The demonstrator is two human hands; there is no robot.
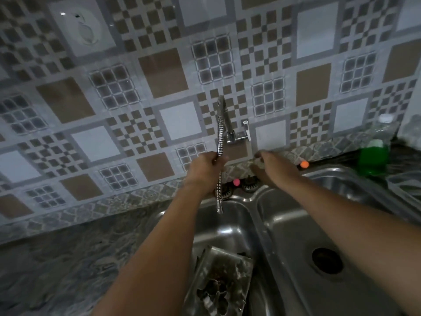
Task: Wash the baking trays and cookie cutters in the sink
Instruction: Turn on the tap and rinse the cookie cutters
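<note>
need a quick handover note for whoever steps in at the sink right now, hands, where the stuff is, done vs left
Left hand grips the flexible faucet hose, spout end hanging over the left basin.
Right hand is below the tap handle; whether it holds anything cannot be told.
Dirty baking tray with cutters sits in the left basin; right basin shows only its drain. Green soap bottle stands at the far right.
Done: no water seen running.
Left: all washing and rinsing.

Checkered brown-grey wall tiles point(164, 71) — green bottle point(373, 156) — steel-grey sink point(284, 224).
</note>
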